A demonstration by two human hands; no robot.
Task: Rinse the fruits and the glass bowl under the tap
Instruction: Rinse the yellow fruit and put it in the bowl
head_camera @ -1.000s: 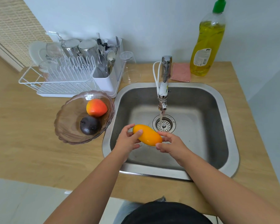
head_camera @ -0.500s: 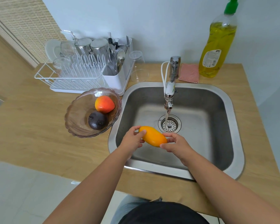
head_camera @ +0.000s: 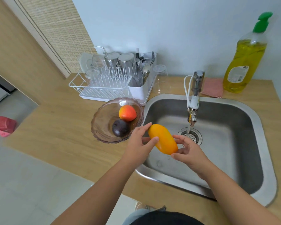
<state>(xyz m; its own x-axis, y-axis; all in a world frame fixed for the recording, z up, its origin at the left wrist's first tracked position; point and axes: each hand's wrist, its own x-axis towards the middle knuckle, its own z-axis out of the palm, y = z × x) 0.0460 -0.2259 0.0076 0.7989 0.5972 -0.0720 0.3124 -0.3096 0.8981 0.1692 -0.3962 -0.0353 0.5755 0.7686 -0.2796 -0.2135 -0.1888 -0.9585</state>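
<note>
An oblong yellow-orange mango (head_camera: 162,139) is held over the left part of the steel sink (head_camera: 230,114). My left hand (head_camera: 139,146) grips its upper left end and my right hand (head_camera: 187,150) holds its lower right end with curled fingers. The tap (head_camera: 194,101) runs a thin stream into the drain, just right of the mango and not touching it. The tinted glass bowl (head_camera: 101,125) stands on the counter at the sink's left rim and holds a red-orange fruit (head_camera: 127,113) and a dark purple fruit (head_camera: 120,130).
A white dish rack (head_camera: 107,85) with cups and cutlery stands behind the bowl, an upturned glass (head_camera: 161,78) beside it. A yellow dish-soap bottle (head_camera: 245,62) and pink cloth (head_camera: 212,89) sit behind the sink. The wooden counter (head_camera: 58,127) extends left.
Both hands and the mango have shifted left, away from the water stream and toward the bowl. The camera view has swung to the left.
</note>
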